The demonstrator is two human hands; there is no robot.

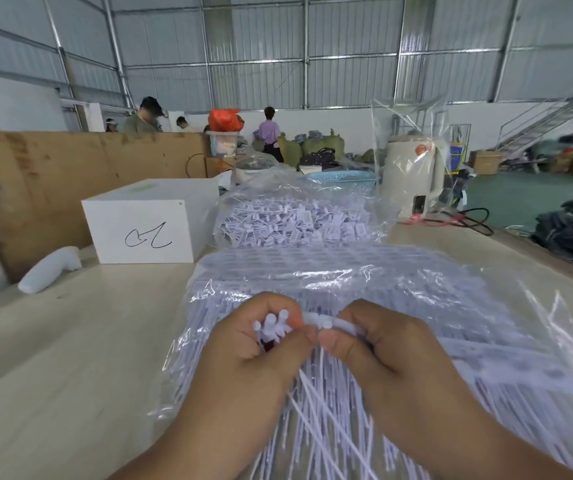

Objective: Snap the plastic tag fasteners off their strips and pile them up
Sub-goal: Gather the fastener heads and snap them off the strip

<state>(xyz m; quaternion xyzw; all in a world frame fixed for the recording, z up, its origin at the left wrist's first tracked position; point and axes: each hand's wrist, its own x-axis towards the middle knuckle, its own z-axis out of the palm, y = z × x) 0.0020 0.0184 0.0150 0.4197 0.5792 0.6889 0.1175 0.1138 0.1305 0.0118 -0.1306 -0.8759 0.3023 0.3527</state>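
Observation:
My left hand (pixel 250 344) grips a bunch of loose white tag fasteners (pixel 271 327), their heads sticking up between thumb and fingers. My right hand (pixel 364 341) pinches the white strip (pixel 323 323) still carrying fasteners, thumb tips of both hands nearly touching. Thin white tails (pixel 316 403) hang down between my wrists. Under my hands lies a clear plastic bag of uncut fastener strips (pixel 364 282). Behind it an open clear bag holds a pile of separated fasteners (pixel 292 223).
A white box (pixel 143 226) with a scribble stands at the left back, a white bottle-like object (pixel 49 268) beside it. A cream kettle in plastic (pixel 413 174), a blue basket (pixel 344 180) and black cables (pixel 468 220) sit behind. Brown board (pixel 35 181) lines the left. People work in the distance.

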